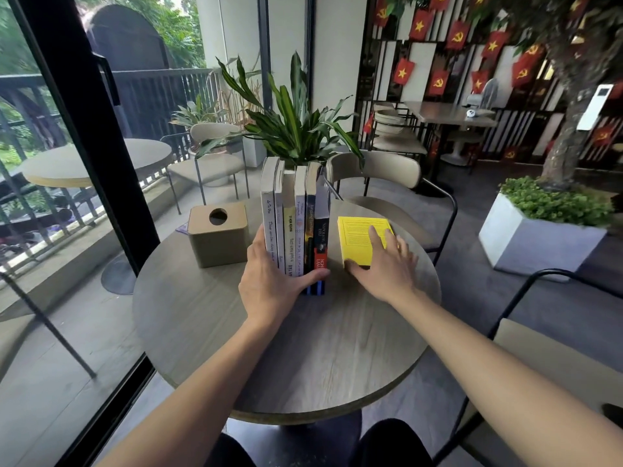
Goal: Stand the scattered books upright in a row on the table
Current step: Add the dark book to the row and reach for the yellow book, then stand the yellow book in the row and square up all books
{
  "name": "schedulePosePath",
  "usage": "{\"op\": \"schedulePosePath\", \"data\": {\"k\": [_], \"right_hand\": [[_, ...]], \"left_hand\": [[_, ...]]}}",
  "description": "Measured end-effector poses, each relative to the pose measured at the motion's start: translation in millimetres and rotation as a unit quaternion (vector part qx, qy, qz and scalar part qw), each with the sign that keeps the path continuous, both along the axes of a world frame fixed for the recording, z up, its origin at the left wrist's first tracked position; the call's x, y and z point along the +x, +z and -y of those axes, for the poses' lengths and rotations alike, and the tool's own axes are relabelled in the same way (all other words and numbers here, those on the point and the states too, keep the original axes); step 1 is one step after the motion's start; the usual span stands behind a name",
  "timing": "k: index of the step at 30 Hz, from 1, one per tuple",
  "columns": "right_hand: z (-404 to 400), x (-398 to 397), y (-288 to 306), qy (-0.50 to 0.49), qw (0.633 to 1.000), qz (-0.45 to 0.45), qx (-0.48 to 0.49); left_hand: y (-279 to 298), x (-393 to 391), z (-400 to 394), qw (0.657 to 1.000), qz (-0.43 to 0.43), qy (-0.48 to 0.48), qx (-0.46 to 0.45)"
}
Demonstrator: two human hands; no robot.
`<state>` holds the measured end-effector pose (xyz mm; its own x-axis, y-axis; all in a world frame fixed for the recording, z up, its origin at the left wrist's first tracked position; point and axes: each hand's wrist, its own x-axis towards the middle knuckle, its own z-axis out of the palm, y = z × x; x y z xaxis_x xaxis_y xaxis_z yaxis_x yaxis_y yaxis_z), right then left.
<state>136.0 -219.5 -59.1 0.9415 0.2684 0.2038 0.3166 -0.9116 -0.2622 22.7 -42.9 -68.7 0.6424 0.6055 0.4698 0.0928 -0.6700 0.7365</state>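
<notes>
Several books (pixel 294 217) stand upright in a row, spines toward me, at the middle of the round wooden table (pixel 303 348). My left hand (pixel 269 281) wraps around the row, fingers on its left side and thumb across the spines at the bottom. A yellow book (pixel 360 235) lies flat on the table just right of the row. My right hand (pixel 387 264) rests on that book's near right corner, fingers spread on the cover and thumb at its front edge.
A tan tissue box (pixel 219 235) stands left of the row. A potted plant (pixel 296 129) and a beige chair (pixel 377 176) are behind the table. A glass door frame (pixel 84 129) runs along the left. Another chair (pixel 539 365) is at my right.
</notes>
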Motion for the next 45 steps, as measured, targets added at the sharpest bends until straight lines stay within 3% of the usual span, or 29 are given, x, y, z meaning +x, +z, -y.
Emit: {"op": "schedulePosePath", "data": {"k": [7, 11, 15, 19, 26, 31, 35, 39, 45], "right_hand": [[-3, 29, -9, -0.095, 0.987, -0.122, -0.039], [-7, 29, 9, -0.151, 0.982, -0.116, 0.016], [-4, 45, 17, -0.199, 0.957, -0.196, 0.08], [0, 35, 21, -0.153, 0.937, -0.217, 0.227], [-20, -18, 1, -0.089, 0.909, 0.053, 0.403], [-20, -41, -20, 0.072, 0.934, 0.086, 0.339], [-15, -47, -22, 0.167, 0.948, 0.049, 0.267], [-17, -48, -19, 0.194, 0.955, -0.005, 0.224], [-18, -43, -11, 0.211, 0.933, -0.098, 0.276]], "left_hand": [[1, 0, -1, 1.0, -0.01, 0.002, 0.005], [0, -1, -1, 1.0, -0.008, -0.003, 0.005], [3, -3, 0, 1.0, -0.013, -0.003, 0.005], [5, -5, 2, 1.0, -0.021, -0.004, 0.007], [9, -9, 0, 0.999, -0.036, -0.018, 0.007], [11, -11, -8, 0.998, -0.046, -0.048, 0.011], [13, -11, -22, 0.994, -0.056, -0.092, 0.017], [17, -12, -34, 0.989, -0.072, -0.131, -0.012], [23, -14, -42, 0.982, -0.096, -0.163, -0.02]]}}
